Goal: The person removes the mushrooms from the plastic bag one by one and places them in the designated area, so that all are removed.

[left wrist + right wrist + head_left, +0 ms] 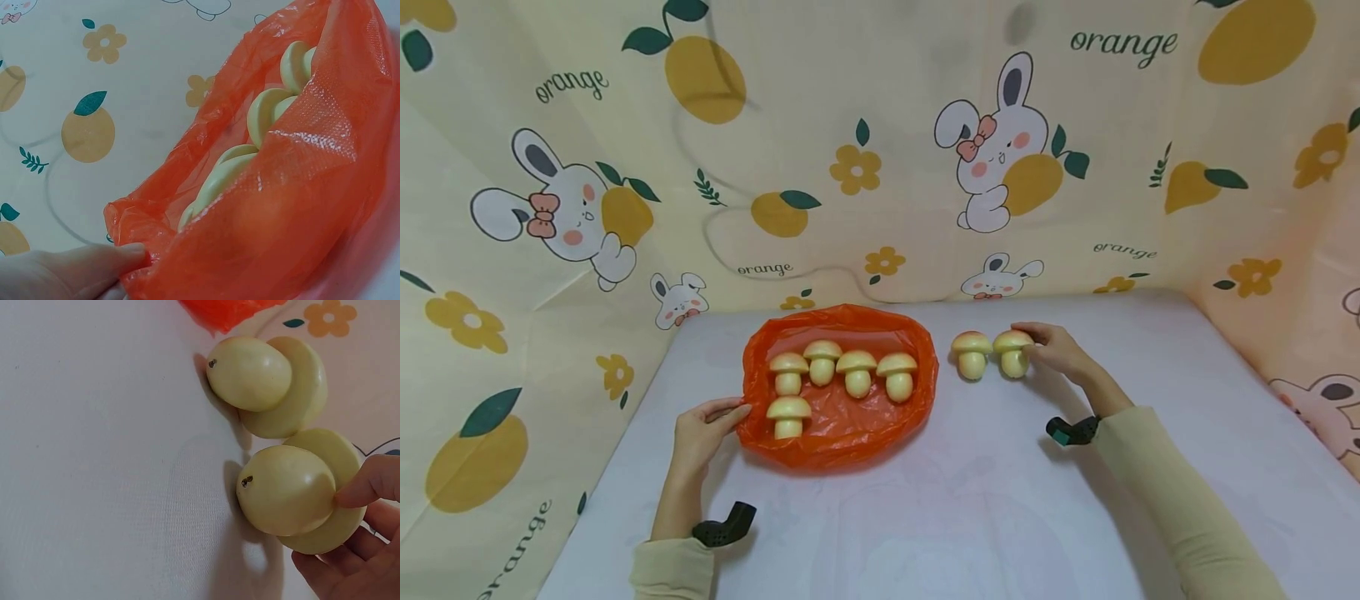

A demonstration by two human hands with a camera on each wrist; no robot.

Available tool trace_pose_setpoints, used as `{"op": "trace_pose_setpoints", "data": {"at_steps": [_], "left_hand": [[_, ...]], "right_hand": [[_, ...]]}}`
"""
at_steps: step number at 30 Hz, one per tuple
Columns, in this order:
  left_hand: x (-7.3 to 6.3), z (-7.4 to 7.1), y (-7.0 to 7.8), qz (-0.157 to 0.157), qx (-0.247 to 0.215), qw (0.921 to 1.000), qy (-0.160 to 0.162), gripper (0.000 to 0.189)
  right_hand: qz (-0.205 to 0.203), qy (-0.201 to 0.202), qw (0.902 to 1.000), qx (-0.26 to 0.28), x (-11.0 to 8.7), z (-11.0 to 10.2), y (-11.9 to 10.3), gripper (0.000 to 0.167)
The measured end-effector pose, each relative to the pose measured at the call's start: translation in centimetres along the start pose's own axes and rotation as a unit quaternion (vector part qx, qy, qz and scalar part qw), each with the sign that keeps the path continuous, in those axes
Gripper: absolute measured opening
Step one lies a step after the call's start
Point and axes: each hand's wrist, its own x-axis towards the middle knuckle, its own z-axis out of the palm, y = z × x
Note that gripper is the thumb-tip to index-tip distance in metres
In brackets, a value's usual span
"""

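An orange-red plastic bag [842, 450] lies with its mouth spread wide on the table, several toy mushrooms [859, 373] inside it. At the bag's left rim, my left hand [703, 429] pinches the plastic between thumb and fingers; the left wrist view shows the thumb [128, 253] on the film. To the right of the bag are two more mushrooms with pale stems and yellowish caps tinged red. My right hand [1060, 350] grips the cap of the right-hand mushroom [287, 490], thumb where stem meets cap. The other mushroom [250, 374] sits close beside it, untouched.
The white table [985, 500] runs back to a hanging cloth [895, 100] printed with rabbits and oranges, which also rises at both sides. A black wrist camera [724, 525] is strapped on the left wrist, another camera [1072, 431] on the right.
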Motion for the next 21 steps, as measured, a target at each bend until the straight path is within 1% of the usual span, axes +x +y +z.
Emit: {"op": "trace_pose_setpoints", "data": {"at_steps": [7,14,21], "left_hand": [[-0.05,-0.02,0.08,-0.006,0.004,1.0000,-0.002,0.047],[-0.13,-0.04,0.25,-0.006,-0.003,1.0000,-0.002,0.047],[-0.09,-0.03,0.14,-0.007,0.004,1.0000,-0.001,0.045]], "right_hand": [[-0.007,-0.003,1.0000,0.004,-0.08,0.05,0.02,0.053],[-0.013,-0.002,0.9999,0.007,-0.09,0.03,-0.07,0.054],[-0.012,-0.001,0.9999,0.008,-0.38,-0.14,-0.31,0.055]]}}
